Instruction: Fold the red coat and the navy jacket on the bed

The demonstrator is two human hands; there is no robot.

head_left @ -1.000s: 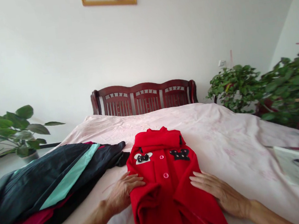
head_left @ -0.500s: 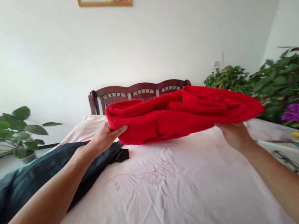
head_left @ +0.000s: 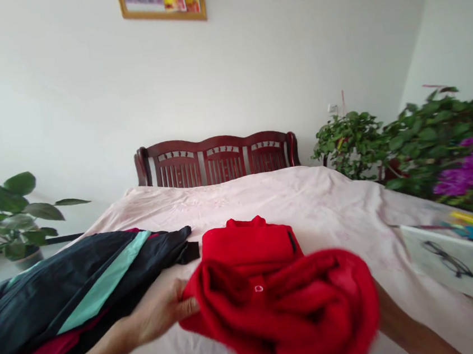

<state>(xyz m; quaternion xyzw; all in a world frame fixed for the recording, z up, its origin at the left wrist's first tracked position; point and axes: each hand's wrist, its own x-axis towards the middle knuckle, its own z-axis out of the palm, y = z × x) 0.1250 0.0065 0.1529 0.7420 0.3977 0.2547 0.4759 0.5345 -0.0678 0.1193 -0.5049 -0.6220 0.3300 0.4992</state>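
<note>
- One bed (head_left: 327, 201) fills your view, pink sheet all over, and the coat is back down on it. Half a second ago you had it up in the air at headboard height.
- The dark pile (head_left: 62, 285) with its teal stripe lies on your left, its far corner just beside the coat, where it was before.
- The red coat (head_left: 275, 302) is thick and fuzzy. Its collar end lies flat on the sheet mid-bed, while the near end is bunched, raised toward you and blurred. A second ago it lay front up with two bow patches showing, and the fold now covers them.
- Your right forearm (head_left: 404, 325) runs in under the bunched end. The right hand is hidden behind the cloth, so I can't tell its grip.
- Your left hand (head_left: 161, 311) is clamped on the coat's left edge, thumb on top.
- One pink button (head_left: 258, 288) peeps out of the fold.
</note>
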